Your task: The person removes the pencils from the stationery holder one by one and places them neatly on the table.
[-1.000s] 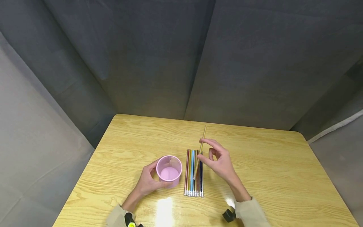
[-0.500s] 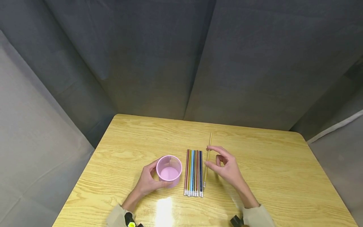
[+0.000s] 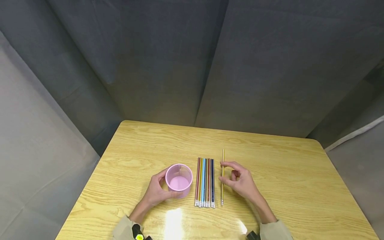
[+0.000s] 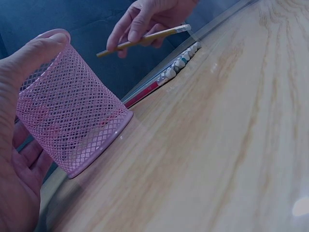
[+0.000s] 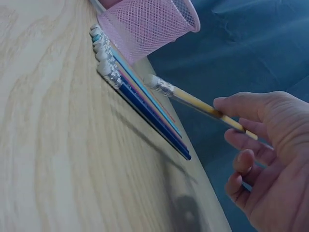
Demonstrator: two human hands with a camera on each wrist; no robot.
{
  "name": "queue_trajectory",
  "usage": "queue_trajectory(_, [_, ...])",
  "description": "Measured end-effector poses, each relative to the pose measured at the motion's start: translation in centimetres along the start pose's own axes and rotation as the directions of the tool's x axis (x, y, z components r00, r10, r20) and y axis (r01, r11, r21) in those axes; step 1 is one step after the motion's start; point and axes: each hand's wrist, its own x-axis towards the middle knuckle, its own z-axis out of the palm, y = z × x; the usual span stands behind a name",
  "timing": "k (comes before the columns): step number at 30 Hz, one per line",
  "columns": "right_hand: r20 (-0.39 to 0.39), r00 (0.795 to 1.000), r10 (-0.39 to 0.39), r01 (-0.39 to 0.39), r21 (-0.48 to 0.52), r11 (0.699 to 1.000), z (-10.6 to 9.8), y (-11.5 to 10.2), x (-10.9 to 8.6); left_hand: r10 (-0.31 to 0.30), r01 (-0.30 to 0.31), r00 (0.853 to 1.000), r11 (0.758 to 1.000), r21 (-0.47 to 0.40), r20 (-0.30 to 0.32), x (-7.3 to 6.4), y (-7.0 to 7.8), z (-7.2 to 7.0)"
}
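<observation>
My left hand (image 3: 156,191) grips a pink mesh pencil cup (image 4: 72,104), thumb at its rim and fingers round its far side. The cup stands upright on the table and looks empty in the head view. To its right lies a row of several pencils (image 3: 205,183) side by side, eraser ends toward me. Beyond the row my right hand (image 3: 241,181) pinches a yellow pencil (image 5: 193,101) between thumb and fingertips. This pencil runs about parallel to the row, its white eraser toward me, a little above the wood in the wrist views.
A wood-grain table (image 3: 300,186) carries everything. Dark grey cloth (image 3: 255,66) hangs behind its far edge, and paler cloth (image 3: 36,150) hangs at the left side. Light glares on the wood near the front.
My right hand has carried the yellow pencil from above the row to its right and toward me, turning it nearly parallel to the others. My left hand and the cup have stayed put.
</observation>
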Motion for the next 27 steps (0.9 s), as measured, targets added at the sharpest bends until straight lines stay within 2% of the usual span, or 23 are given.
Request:
queue_trajectory(7, [0.044,0.996,0.073,-0.070,-0.071,0.995,0.4,1.0,-0.2,0.003,-0.003,1.000,1.000,-0.006,-0.002,0.0,-0.1,0.1])
queue_trajectory(14, [0.069,0.992,0.107,-0.100,-0.087,0.991,0.7,1.1,-0.2,0.005,-0.005,1.000,1.000,-0.003,-0.004,0.0,0.0,0.1])
queue_trajectory(27, [0.096,0.995,0.016,-0.001,-0.148,0.989,1.7,1.3,0.0,0.006,-0.006,1.000,1.000,0.002,-0.006,0.1,0.0,0.1])
